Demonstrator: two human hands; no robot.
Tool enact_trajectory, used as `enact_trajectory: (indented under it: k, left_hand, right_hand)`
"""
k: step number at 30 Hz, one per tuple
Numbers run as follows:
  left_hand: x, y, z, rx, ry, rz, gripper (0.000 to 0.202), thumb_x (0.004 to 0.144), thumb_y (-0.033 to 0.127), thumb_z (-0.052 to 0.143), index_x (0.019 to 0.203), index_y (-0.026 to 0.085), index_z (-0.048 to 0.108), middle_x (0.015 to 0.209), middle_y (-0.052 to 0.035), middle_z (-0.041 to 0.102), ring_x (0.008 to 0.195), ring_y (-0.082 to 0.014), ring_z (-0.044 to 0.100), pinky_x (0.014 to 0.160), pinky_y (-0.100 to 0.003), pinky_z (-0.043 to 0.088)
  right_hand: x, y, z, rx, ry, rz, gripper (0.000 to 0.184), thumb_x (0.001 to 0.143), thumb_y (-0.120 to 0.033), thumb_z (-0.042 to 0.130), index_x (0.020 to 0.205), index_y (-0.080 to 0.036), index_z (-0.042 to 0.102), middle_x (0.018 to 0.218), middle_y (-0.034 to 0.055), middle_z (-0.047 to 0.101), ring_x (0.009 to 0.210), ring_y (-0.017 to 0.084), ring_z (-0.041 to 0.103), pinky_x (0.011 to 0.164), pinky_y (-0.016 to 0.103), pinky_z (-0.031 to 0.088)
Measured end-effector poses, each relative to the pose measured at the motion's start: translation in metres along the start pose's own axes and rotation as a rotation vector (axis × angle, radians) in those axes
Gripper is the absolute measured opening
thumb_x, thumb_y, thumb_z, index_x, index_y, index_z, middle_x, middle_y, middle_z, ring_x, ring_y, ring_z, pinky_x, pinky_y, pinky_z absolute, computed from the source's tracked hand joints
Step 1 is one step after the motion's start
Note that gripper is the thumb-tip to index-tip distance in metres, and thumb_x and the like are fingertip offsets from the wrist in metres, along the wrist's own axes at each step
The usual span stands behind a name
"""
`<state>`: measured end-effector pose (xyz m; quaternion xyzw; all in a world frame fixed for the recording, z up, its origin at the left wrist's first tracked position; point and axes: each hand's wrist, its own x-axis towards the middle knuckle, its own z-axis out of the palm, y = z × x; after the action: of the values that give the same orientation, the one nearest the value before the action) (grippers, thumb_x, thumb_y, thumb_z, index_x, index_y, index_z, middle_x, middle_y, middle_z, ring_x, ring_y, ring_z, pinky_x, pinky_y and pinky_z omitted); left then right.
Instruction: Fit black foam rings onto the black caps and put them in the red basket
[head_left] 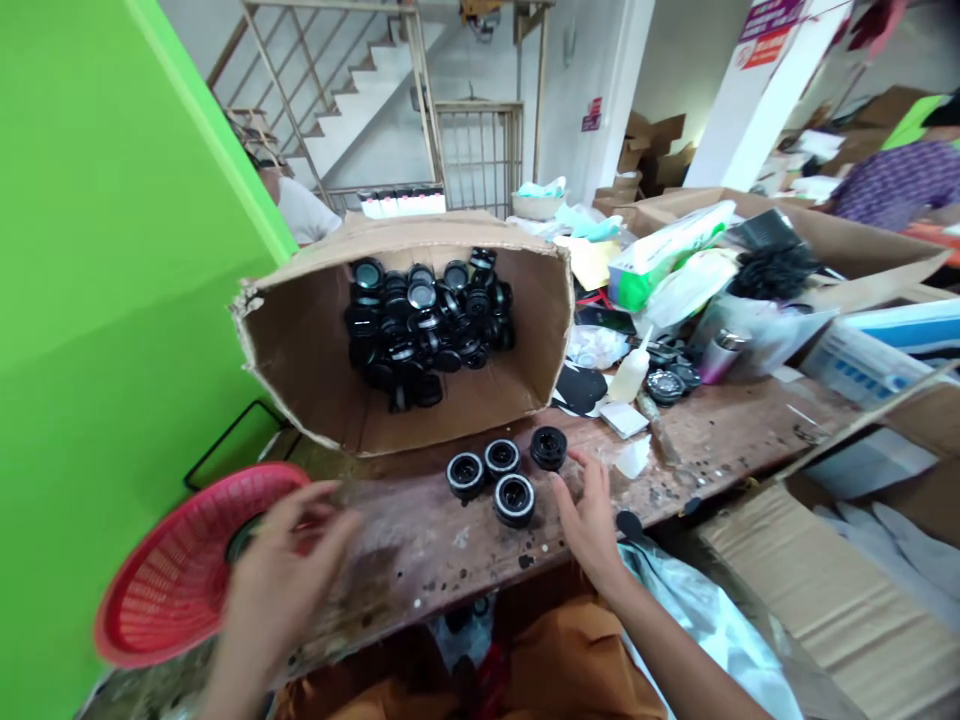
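Observation:
My left hand (289, 575), blurred by motion, hovers beside a red plastic basket (161, 570); its thumb and fingers are apart and nothing shows between them. Inside the basket a dark round piece (244, 540) is partly hidden behind that hand. On the wooden table, my right hand (589, 510) is open, thumb and fingers spread near a black round lens-like part (548, 447). To its left stand three similar parts with pale rings: one rear part (502, 459), one at left (465, 474) and one in front (514, 498).
A cardboard box (300, 350) lies on its side, opening toward me, with many black round parts (420, 320) inside. Clutter on the right includes a squeeze bottle (630, 372), a glove box (671, 255) and cartons (847, 570). A green panel (97, 300) borders the left; other people are beyond.

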<state>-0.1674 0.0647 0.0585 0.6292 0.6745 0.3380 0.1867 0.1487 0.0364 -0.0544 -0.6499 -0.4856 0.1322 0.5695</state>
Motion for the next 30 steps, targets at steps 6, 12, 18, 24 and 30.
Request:
enact_trajectory:
  k: [6, 12, 18, 24, 30]
  left_hand:
    - [-0.006, 0.034, 0.127, 0.096, -0.327, 0.521, 0.091, 0.062, 0.033, 0.083, 0.143, 0.033, 0.042, 0.161, -0.0082, 0.017, 0.146, -0.0378, 0.015, 0.114, -0.057, 0.024]
    - [0.014, 0.027, 0.147, 0.116, -0.442, 0.573, 0.084, 0.056, 0.042, 0.087, 0.133, 0.029, 0.056, 0.150, -0.0103, 0.041, 0.141, -0.0405, 0.024, 0.111, -0.060, 0.029]
    - [0.008, -0.009, 0.115, 0.207, -0.252, 0.496, 0.061, 0.066, 0.033, 0.081, 0.124, 0.028, 0.063, 0.141, -0.0090, 0.051, 0.135, -0.0387, 0.033, 0.109, -0.058, 0.034]
    - [0.003, -0.029, 0.083, 0.381, -0.231, 0.396, 0.054, 0.077, 0.033, 0.072, 0.129, 0.030, 0.059, 0.148, -0.0101, 0.046, 0.141, -0.0436, 0.028, 0.104, -0.071, 0.028]
    - [-0.011, 0.001, 0.094, 0.435, -0.175, 0.577, 0.057, 0.088, 0.042, 0.060, 0.139, 0.021, 0.049, 0.154, -0.0144, 0.036, 0.146, -0.0372, 0.021, 0.114, -0.063, 0.021]
  right_hand:
    - [0.042, 0.003, 0.045, 0.065, -0.015, 0.051, 0.045, 0.095, -0.043, 0.040, 0.130, -0.019, 0.053, 0.134, 0.0140, 0.050, 0.130, 0.026, 0.042, 0.112, 0.048, 0.029]
    - [0.042, -0.003, 0.063, 0.060, -0.076, 0.021, 0.035, 0.092, -0.043, 0.047, 0.110, -0.021, 0.068, 0.116, 0.0113, 0.060, 0.116, 0.025, 0.052, 0.107, 0.045, 0.036]
    - [0.014, -0.029, 0.096, 0.146, -0.189, 0.011, 0.035, 0.095, -0.038, 0.042, 0.110, -0.021, 0.069, 0.114, 0.0106, 0.062, 0.110, 0.022, 0.058, 0.102, 0.038, 0.043]
    - [0.020, -0.036, 0.085, 0.011, -0.233, -0.064, 0.037, 0.098, -0.034, 0.034, 0.099, -0.020, 0.069, 0.107, 0.0089, 0.068, 0.106, 0.019, 0.061, 0.097, 0.033, 0.046]
    - [0.116, 0.012, 0.028, -0.555, -0.054, 0.091, 0.034, 0.092, -0.016, 0.034, 0.110, -0.006, 0.061, 0.116, 0.0216, 0.061, 0.113, 0.027, 0.054, 0.100, 0.040, 0.038]
